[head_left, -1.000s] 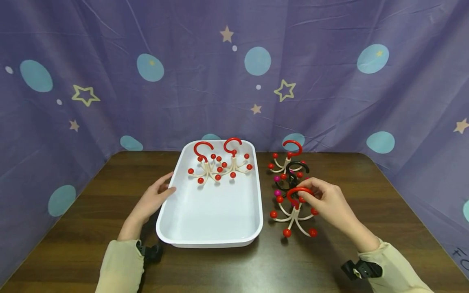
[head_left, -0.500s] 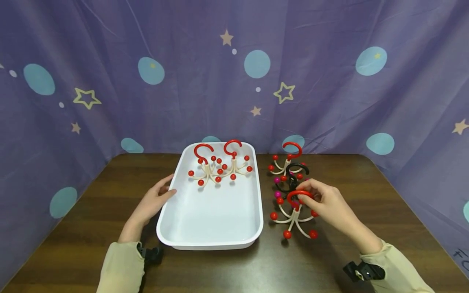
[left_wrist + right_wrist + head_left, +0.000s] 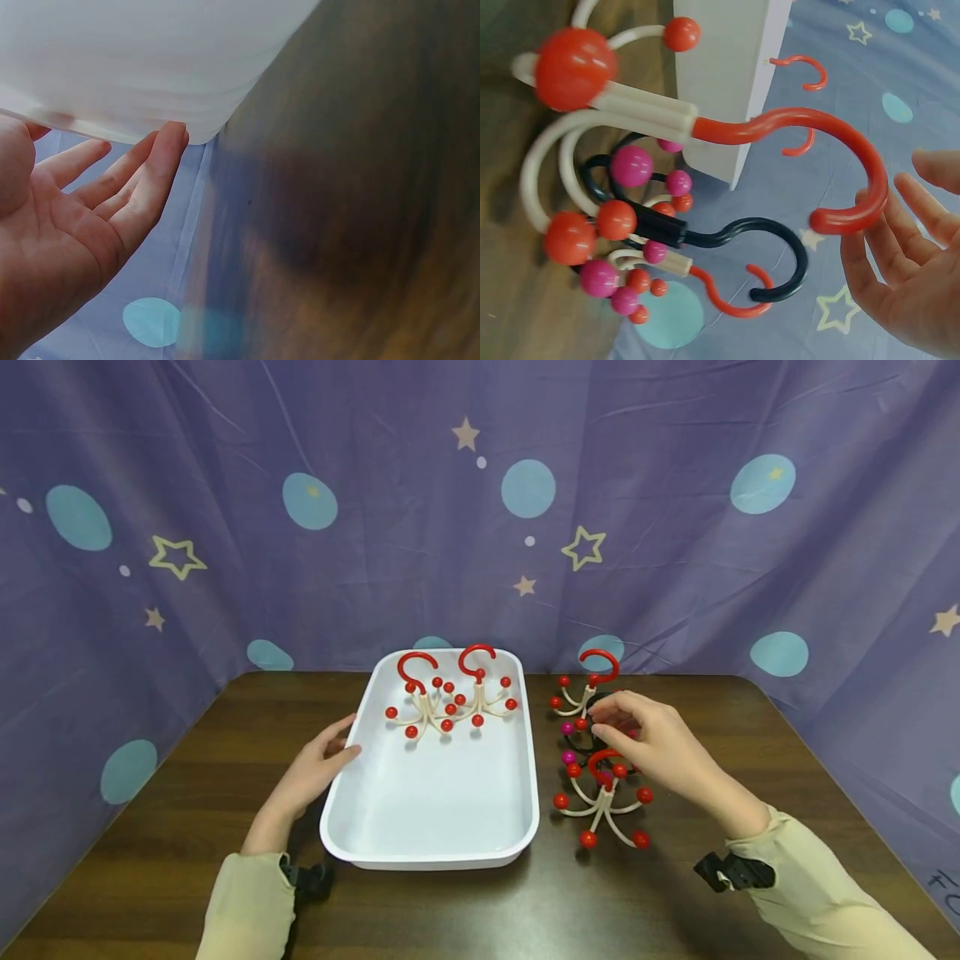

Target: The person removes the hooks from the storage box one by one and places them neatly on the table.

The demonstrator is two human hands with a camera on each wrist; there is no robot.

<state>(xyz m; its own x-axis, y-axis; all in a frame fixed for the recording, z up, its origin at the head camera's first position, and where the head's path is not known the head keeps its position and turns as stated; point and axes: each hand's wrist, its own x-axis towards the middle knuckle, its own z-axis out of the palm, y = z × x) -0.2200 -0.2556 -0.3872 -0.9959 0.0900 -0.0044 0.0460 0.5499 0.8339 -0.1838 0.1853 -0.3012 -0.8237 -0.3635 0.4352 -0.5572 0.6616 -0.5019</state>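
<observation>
My left hand (image 3: 311, 772) holds the left rim of a white tray (image 3: 431, 863), thumb over the edge and fingers (image 3: 150, 176) against the outside. My right hand (image 3: 663, 743) hovers at the right, thumb and fingers apart and empty, overlapping a black hook hanger (image 3: 664, 229) with magenta balls. Just in front stands a multi-arm hook hanger (image 3: 603, 802) with a red hook, cream arms and red balls. In the right wrist view, the fingers (image 3: 870, 281) are near this red hook. The black hanger is partly hidden behind the hand in the head view.
Two red-hooked hangers (image 3: 424, 702) (image 3: 478, 693) stand in the far half of the tray. Another red-hooked hanger (image 3: 588, 693) stands behind the black one. All rest on a dark wooden table (image 3: 165, 827) before a purple patterned curtain (image 3: 405, 510).
My right hand has let go of the nearest hanger's red hook and moved away and slightly left, over the black hanger. The hanger stays standing. My left hand keeps its place on the tray.
</observation>
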